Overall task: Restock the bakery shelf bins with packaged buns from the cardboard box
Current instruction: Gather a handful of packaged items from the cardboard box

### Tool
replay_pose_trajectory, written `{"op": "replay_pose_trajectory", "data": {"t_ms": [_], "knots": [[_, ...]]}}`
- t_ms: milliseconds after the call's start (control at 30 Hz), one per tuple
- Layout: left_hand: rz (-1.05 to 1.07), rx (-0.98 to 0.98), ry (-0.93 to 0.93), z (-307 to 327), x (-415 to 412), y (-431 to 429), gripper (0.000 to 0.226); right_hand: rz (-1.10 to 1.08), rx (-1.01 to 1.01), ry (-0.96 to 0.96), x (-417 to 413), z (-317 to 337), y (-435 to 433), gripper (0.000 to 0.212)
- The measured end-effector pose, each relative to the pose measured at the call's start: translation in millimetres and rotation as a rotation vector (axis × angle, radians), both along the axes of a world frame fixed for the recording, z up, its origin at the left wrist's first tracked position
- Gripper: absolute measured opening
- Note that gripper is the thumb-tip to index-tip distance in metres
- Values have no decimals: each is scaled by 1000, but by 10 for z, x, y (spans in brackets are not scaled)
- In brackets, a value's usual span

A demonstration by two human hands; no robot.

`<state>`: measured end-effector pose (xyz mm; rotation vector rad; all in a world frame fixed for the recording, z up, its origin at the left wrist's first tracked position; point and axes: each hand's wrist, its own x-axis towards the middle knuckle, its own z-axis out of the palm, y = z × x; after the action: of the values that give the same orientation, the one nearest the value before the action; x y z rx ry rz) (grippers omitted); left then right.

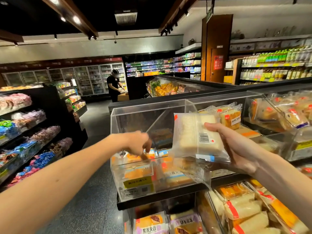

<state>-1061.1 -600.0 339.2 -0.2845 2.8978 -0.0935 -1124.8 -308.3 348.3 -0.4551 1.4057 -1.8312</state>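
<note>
In the head view, the right hand (pixel 236 149) grasps a packaged bun (pixel 197 135), with the thumb on the barcode face and the other fingers under the back. The pack is held at the right edge of the clear bin (pixel 135 114), above its front lip and not yet inside. The left hand (pixel 137 142) reaches over that lip with the fingers bent downward among the orange packets (pixel 135 160) lying in the bin. Whether they pinch one or only push it I cannot tell, as the fingertips are blurred. The bun looks light and soft, and its film seems smooth and a little slippery. I judge that a flat hold on both broad faces is safer than squeezing, and the loose sealed end could slip.
</note>
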Motion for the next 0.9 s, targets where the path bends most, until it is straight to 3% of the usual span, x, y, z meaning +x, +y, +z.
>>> {"op": "replay_pose_trajectory", "data": {"t_ms": [67,133,200,300,367,533,733,900], "knots": [[-161,148,526,354,126,258,12,-9,-10,4,-16,13,-2,44],[-267,455,842,605,296,579,11,-14,-15,11,-29,32,-28,45],[-387,581,792,720,444,838,40,-19,-20,15,-22,69,-78,45],[-507,332,591,632,470,993,86,-18,-15,-15,1,132,-166,57],[-549,214,605,514,411,972,95,-33,-12,-52,7,157,-210,73],[-508,271,798,493,428,868,69,-96,-20,-112,17,203,-233,71],[-350,717,838,505,492,774,35,-114,7,-84,-56,163,-244,50],[-70,890,900,474,496,624,19,-152,18,-39,-185,161,-183,46]]}}
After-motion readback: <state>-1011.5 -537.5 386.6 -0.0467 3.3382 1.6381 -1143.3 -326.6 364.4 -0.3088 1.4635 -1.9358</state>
